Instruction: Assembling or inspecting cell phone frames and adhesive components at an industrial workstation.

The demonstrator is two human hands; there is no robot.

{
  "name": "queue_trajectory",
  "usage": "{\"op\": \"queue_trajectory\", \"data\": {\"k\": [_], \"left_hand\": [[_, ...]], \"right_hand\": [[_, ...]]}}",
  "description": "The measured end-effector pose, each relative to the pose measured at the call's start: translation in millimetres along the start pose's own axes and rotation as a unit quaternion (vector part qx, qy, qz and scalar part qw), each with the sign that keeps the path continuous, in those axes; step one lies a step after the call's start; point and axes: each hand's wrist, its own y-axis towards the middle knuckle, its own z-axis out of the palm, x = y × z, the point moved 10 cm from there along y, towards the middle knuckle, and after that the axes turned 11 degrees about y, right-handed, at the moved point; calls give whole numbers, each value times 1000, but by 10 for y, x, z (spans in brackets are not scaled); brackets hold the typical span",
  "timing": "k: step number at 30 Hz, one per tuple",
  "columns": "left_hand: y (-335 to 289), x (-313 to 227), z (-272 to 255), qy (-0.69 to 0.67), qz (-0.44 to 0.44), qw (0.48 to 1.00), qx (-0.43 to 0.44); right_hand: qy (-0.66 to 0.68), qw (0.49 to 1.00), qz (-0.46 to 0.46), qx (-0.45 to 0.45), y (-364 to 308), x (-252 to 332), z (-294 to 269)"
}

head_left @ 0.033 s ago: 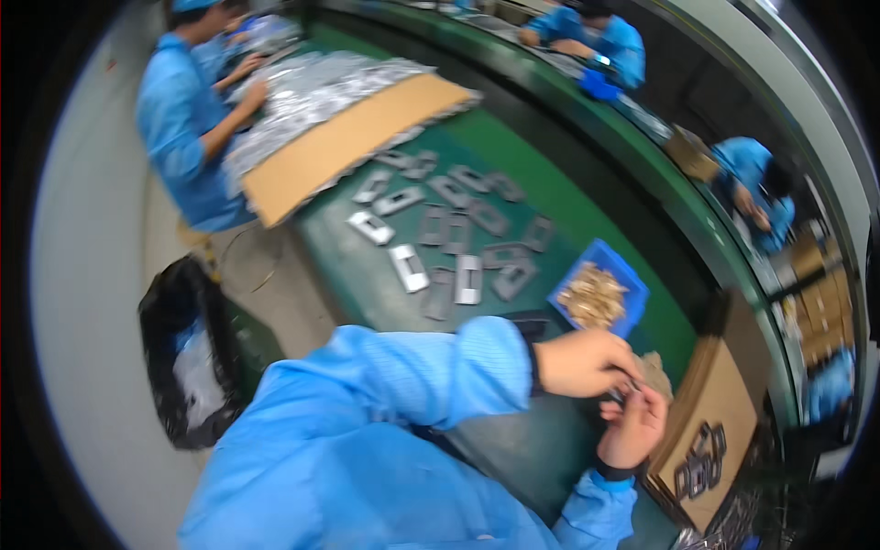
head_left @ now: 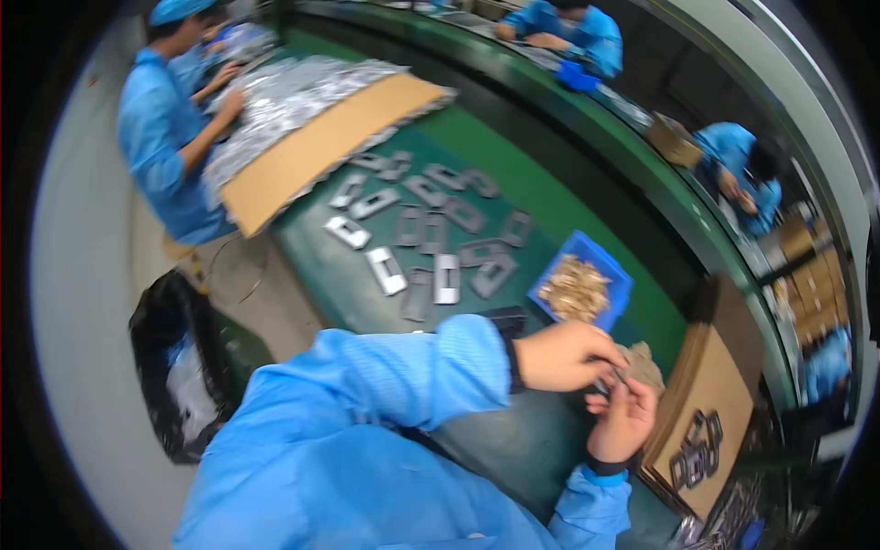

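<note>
My left hand (head_left: 565,356) and my right hand (head_left: 623,423) meet at the right side of the green work surface, fingertips almost touching. Both are closed in a pinch around a small dark piece (head_left: 605,383); fingers and blur hide most of its shape. Just beyond them sits a blue bin (head_left: 616,268) of small tan pieces (head_left: 576,288). A crumpled beige cloth-like thing (head_left: 643,367) lies behind my fingers. Farther left, several flat rectangular plastic housings with cut-out windows are spread out, some white (head_left: 387,271), others grey (head_left: 461,214).
To the right, a cardboard stack (head_left: 674,451) carries several dark frames (head_left: 698,458). A silver-edged cardboard sheet (head_left: 321,151) covers the far left, beside a co-worker in blue (head_left: 158,119). A black-bagged waste bin (head_left: 158,362) stands on the floor at left. Other co-workers sit across the line.
The whole scene has shifted slightly left in the picture as my head moved. My hands stay together, pinching the small dark piece.
</note>
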Motion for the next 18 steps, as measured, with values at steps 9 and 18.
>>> {"op": "queue_trajectory", "data": {"k": [9, 18], "left_hand": [[-22, -162, -386, 147, -38, 975, -163], [-52, -50, -337, 53, -93, 987, -121]], "right_hand": [[63, 997, -22, 32, -86, 98, 163], [7, 993, -79, 83, -168, 173, 271]]}}
